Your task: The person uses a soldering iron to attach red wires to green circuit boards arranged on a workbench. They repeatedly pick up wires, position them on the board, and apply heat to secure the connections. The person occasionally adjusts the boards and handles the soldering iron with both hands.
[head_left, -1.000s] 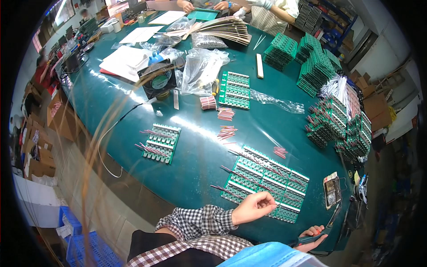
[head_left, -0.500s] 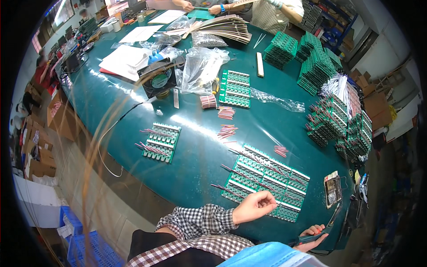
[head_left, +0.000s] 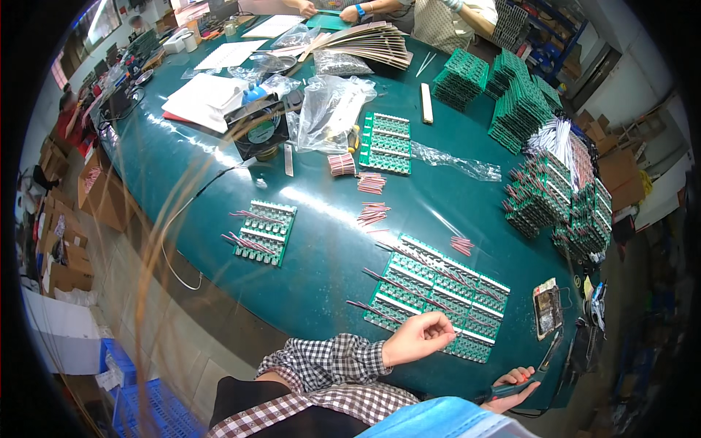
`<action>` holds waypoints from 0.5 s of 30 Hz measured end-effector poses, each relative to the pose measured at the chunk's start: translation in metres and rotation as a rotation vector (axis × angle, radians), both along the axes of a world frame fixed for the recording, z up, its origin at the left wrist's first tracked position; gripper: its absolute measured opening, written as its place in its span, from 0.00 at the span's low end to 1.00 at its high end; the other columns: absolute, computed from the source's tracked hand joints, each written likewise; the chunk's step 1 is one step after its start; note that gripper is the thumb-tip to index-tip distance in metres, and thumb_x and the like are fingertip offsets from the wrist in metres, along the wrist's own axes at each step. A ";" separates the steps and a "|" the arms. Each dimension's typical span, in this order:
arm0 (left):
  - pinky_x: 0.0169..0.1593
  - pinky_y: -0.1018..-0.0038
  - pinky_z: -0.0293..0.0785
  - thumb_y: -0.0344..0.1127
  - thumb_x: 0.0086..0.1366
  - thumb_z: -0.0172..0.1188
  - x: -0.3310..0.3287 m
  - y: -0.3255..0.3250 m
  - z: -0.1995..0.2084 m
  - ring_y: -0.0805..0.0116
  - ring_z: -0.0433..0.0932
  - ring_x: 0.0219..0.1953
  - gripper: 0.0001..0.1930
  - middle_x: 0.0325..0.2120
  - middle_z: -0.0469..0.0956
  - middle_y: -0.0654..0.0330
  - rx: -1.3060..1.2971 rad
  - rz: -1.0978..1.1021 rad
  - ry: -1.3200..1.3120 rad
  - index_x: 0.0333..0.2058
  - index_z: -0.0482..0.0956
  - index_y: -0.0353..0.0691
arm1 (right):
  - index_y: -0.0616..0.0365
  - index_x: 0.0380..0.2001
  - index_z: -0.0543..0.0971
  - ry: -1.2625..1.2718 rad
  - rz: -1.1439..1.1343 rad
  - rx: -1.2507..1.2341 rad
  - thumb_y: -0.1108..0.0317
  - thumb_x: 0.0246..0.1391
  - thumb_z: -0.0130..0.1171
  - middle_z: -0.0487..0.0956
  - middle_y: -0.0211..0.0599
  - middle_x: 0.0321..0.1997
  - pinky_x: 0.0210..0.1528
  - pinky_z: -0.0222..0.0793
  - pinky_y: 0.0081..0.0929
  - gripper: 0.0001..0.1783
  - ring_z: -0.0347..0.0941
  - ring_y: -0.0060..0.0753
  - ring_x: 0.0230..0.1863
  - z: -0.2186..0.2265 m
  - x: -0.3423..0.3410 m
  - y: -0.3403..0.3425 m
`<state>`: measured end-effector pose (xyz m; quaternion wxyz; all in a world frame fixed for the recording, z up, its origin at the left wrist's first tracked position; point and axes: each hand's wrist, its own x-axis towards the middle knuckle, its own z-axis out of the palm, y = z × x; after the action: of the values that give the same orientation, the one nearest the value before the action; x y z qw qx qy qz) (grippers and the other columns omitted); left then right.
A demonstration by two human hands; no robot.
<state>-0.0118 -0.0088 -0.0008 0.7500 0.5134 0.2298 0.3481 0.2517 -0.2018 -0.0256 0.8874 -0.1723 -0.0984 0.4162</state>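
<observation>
My left hand [head_left: 421, 337] hovers over the lower edge of a joined group of green circuit boards [head_left: 394, 292], with thumb and fingertips pinched together. A thin, pale wire end pokes out of the pinch; the rest is hidden by the fingers. Red and black wires [head_left: 420, 293] lie in slanting rows across these boards. To the right, near the table edge, my right hand [head_left: 515, 387] is closed round the dark teal handle of a soldering iron [head_left: 505, 392]. Its tip slants up beside a small worn tray [head_left: 546, 310], away from the boards.
Another wired board [head_left: 264, 233] lies left, a board without wires [head_left: 387, 144] farther back. Bundles of short wires [head_left: 372, 214] sit between them. Stacked boards [head_left: 540, 193] fill the right side. A small fan [head_left: 263, 133] and plastic bags [head_left: 336, 113] stand beyond; a co-worker's hands [head_left: 350, 13] are opposite.
</observation>
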 end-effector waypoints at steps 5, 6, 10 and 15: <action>0.30 0.87 0.65 0.32 0.62 0.60 0.000 0.001 0.000 0.87 0.69 0.27 0.05 0.25 0.73 0.71 -0.005 -0.002 -0.003 0.33 0.75 0.38 | 0.59 0.47 0.67 -0.003 0.020 0.018 0.54 0.61 0.51 0.70 0.33 0.37 0.35 0.76 0.25 0.20 0.70 0.26 0.34 0.001 0.000 0.001; 0.30 0.87 0.65 0.32 0.62 0.60 0.000 0.001 0.000 0.87 0.69 0.27 0.05 0.25 0.73 0.71 -0.009 -0.004 -0.001 0.33 0.75 0.38 | 0.59 0.47 0.67 -0.003 0.021 0.019 0.54 0.61 0.51 0.70 0.33 0.37 0.35 0.76 0.25 0.20 0.70 0.26 0.34 0.000 0.001 0.000; 0.30 0.87 0.65 0.32 0.62 0.60 0.000 0.001 0.000 0.87 0.69 0.27 0.05 0.25 0.73 0.70 -0.003 0.001 0.005 0.32 0.75 0.38 | 0.60 0.47 0.66 0.013 0.025 0.030 0.54 0.61 0.51 0.71 0.34 0.38 0.36 0.75 0.26 0.21 0.70 0.27 0.35 -0.002 0.002 0.000; 0.30 0.88 0.65 0.32 0.62 0.60 0.001 0.000 -0.002 0.87 0.69 0.27 0.05 0.25 0.74 0.70 -0.007 0.000 0.002 0.33 0.75 0.38 | 0.60 0.47 0.66 0.008 0.015 0.023 0.54 0.62 0.50 0.71 0.34 0.38 0.36 0.76 0.27 0.20 0.70 0.27 0.35 -0.002 0.002 -0.001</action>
<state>-0.0109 -0.0084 -0.0025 0.7514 0.5112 0.2320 0.3468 0.2540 -0.2033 -0.0277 0.8864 -0.1597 -0.1010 0.4226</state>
